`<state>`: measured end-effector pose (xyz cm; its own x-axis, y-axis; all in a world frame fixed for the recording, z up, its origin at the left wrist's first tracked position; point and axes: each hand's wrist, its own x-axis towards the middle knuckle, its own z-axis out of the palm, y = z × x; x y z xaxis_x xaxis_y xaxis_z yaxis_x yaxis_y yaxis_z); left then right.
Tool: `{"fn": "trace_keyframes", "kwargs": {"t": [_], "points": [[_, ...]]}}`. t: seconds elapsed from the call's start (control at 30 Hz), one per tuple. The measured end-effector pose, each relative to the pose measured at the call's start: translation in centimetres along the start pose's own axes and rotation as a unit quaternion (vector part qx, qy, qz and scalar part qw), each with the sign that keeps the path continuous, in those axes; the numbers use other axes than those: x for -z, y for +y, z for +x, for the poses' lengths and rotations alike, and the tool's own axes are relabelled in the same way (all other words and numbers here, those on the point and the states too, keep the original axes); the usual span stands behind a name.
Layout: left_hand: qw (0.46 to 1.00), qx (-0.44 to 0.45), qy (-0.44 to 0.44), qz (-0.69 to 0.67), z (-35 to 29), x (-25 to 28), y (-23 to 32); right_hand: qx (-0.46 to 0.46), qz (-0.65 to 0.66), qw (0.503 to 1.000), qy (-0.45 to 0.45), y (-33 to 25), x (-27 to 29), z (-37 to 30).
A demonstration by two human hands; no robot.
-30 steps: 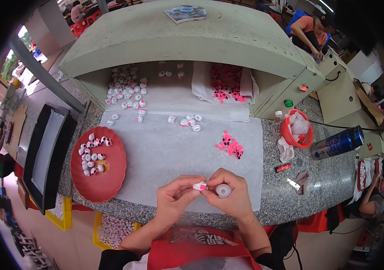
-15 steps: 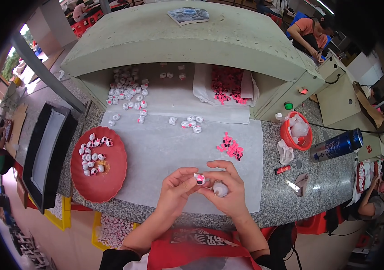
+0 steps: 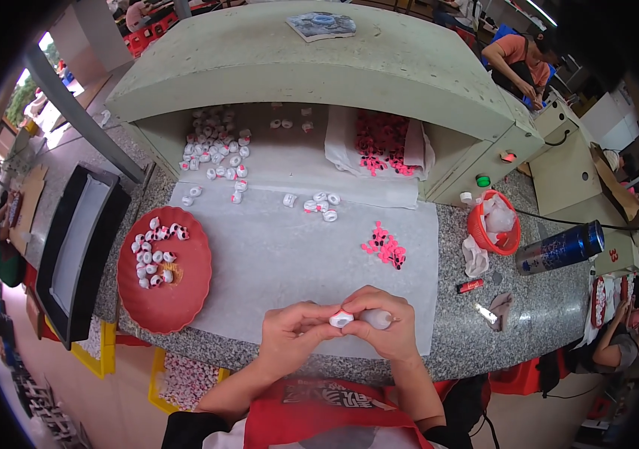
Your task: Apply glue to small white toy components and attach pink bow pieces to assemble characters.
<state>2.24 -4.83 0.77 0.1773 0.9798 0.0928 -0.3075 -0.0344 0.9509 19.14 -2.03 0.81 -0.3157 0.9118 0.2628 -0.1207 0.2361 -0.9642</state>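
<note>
My left hand (image 3: 289,331) pinches a small white figurine head (image 3: 341,320) with a pink edge, between thumb and fingers. My right hand (image 3: 396,327) is curled round a whitish, bulb-shaped squeeze bottle (image 3: 377,319). Its thumb and fingertips also meet the white head from the right. Both hands are together above the front of the white paper sheet (image 3: 259,273). Ahead of them, to the right, lies a pile of small pink and black pieces (image 3: 385,245). Several more white heads (image 3: 321,204) sit farther back on the sheet.
A red scalloped plate (image 3: 173,314) with several heads stands left, beside a black tray (image 3: 72,262). The pale green hooded box (image 3: 312,71) shelters more heads and pink pieces. At right are a red basket (image 3: 510,245), a blue flask (image 3: 563,247) and a red tube (image 3: 470,286).
Both hands have drawn closer together, and the head has turned from its pink-and-black side to a white side. My right fingers have come down onto it. The view has shifted slightly.
</note>
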Motion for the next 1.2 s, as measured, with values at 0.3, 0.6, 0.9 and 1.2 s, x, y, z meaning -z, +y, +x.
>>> {"fn": "trace_keyframes", "kwargs": {"t": [0.3, 0.6, 0.9, 1.2], "points": [[0.993, 0.107, 0.003, -0.042, 0.7, 0.2, 0.2, 0.034, 0.041, 0.998, 0.04, 0.9, -0.6, -0.5], [0.996, -0.012, 0.016, -0.092, 1.0, -0.1, 0.2, -0.026, -0.024, 0.993, 0.109, -1.5, -1.9, -0.7], [0.997, -0.021, 0.019, -0.066, 0.7, -0.2, 0.6, -0.03, -0.017, 0.993, 0.112, -1.2, -2.2, -0.6], [0.999, -0.028, -0.008, -0.044, 0.6, 0.2, 0.9, -0.038, 0.002, 0.994, 0.105, -0.9, -2.5, -0.7]]}}
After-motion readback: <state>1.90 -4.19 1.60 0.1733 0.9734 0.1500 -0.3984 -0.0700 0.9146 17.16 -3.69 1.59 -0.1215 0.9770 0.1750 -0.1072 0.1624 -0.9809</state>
